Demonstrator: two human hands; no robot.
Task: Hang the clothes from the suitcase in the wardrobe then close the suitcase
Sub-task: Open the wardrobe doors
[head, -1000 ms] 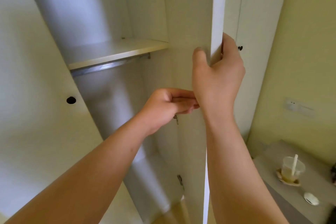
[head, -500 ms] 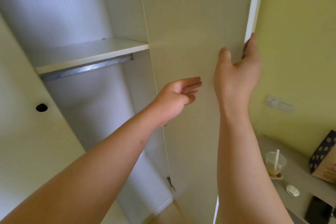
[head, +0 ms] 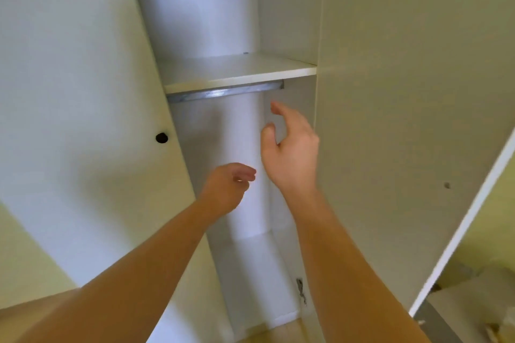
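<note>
The white wardrobe stands open in front of me, with a shelf [head: 237, 72] across it and a metal hanging rail [head: 223, 93] just beneath. No clothes hang on the rail. My right hand [head: 289, 147] is raised below the rail's right end, fingers apart, holding nothing. Lower and to the left, my left hand [head: 228, 189] hovers in the opening with loosely curled fingers, also holding nothing. The right door [head: 404, 120] is swung wide open. No suitcase or clothes are in view.
The left door [head: 69, 92] with a dark round knob [head: 161, 137] stands open at the left. A hinge [head: 300, 289] sits low on the right side panel. A grey surface [head: 457, 295] shows at the bottom right past the door's edge.
My right hand let go of the right door's edge, and the door now stands wide open. Both hands moved left into the wardrobe opening, below the rail.
</note>
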